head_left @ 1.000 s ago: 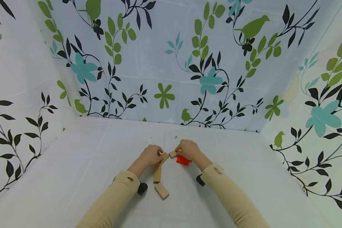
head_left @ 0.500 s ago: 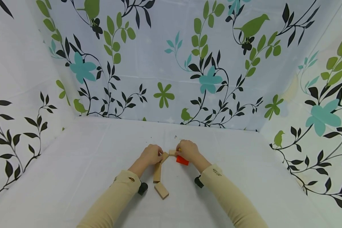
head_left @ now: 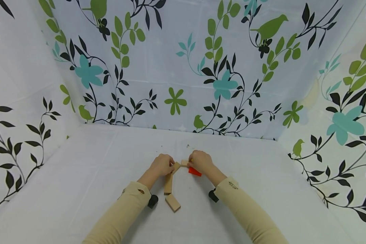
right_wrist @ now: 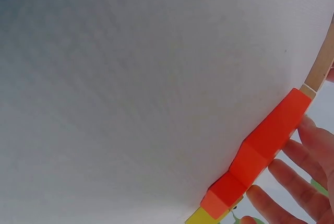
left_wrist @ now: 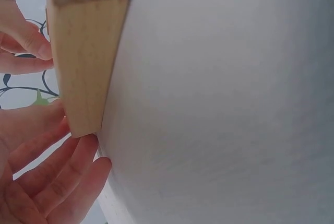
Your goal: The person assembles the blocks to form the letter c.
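My left hand (head_left: pixel 162 165) pinches a small wooden block (head_left: pixel 176 166) near the middle of the table. Its fingers (left_wrist: pixel 78 172) curl around beyond the far end of a longer wooden block (left_wrist: pixel 83 62), seen close up in the left wrist view. To the right, my right hand (head_left: pixel 202 162) holds another wooden block (head_left: pixel 184 163), mostly covered by the fingers. Just in front of that hand lies a red block-like piece (head_left: pixel 195 171), which looks bent in the right wrist view. A yellow piece (right_wrist: pixel 206 216) shows beside its end. The right fingers (right_wrist: pixel 292 182) are behind the red piece.
The long wooden block (head_left: pixel 168 184) runs toward the person, with a tilted wooden block (head_left: pixel 173 203) at its near end. White cloth (head_left: pixel 247 189) covers the table. A patterned curtain (head_left: pixel 183 78) hangs behind and at the sides. Black cameras sit under both wrists.
My right hand has turned its wooden block from slanted to nearly level across the view, beside the left-hand block. The red piece shifted slightly, and less yellow shows. The left hand has barely moved.
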`<state>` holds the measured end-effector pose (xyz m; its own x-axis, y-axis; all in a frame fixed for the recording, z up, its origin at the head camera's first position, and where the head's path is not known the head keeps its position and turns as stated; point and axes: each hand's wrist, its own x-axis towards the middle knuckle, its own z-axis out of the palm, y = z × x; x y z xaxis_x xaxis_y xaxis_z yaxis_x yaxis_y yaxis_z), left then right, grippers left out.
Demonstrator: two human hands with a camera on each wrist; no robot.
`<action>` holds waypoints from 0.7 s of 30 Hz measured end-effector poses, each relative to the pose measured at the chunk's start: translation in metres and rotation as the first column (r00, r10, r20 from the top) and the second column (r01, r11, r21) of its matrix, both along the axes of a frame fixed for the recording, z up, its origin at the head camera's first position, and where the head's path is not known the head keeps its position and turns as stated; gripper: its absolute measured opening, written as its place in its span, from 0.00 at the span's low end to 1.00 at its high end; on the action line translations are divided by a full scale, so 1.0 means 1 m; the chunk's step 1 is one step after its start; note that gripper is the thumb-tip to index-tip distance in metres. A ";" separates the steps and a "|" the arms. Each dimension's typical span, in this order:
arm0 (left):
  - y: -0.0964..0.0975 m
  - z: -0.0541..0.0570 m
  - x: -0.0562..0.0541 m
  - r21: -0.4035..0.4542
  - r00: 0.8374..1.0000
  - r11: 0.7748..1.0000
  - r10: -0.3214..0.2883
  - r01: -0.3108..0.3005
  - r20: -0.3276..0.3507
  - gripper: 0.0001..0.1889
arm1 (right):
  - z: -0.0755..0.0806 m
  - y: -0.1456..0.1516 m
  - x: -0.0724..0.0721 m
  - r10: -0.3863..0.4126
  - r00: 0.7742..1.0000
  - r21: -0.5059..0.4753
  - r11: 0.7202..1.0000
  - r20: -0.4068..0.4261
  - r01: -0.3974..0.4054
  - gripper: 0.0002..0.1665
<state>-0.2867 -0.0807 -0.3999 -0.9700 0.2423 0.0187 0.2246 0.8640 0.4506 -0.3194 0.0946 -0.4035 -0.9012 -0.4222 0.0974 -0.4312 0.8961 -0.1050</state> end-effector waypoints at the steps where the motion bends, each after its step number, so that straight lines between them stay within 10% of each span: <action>1: 0.000 0.000 0.000 0.000 1.000 1.000 0.000 0.000 -0.001 0.09 | 0.000 0.000 0.000 0.000 1.000 0.004 1.000 -0.003 0.000 0.12; 12: -0.002 -0.002 0.002 0.001 1.000 1.000 -0.019 0.019 0.001 0.13 | 0.002 0.006 0.005 0.063 0.997 -0.011 0.998 -0.037 -0.064 0.14; 21: -0.012 0.001 0.024 -0.072 0.961 0.971 -0.235 0.227 -0.143 0.11 | 0.006 0.024 0.016 0.169 0.981 0.034 0.986 -0.100 -0.166 0.10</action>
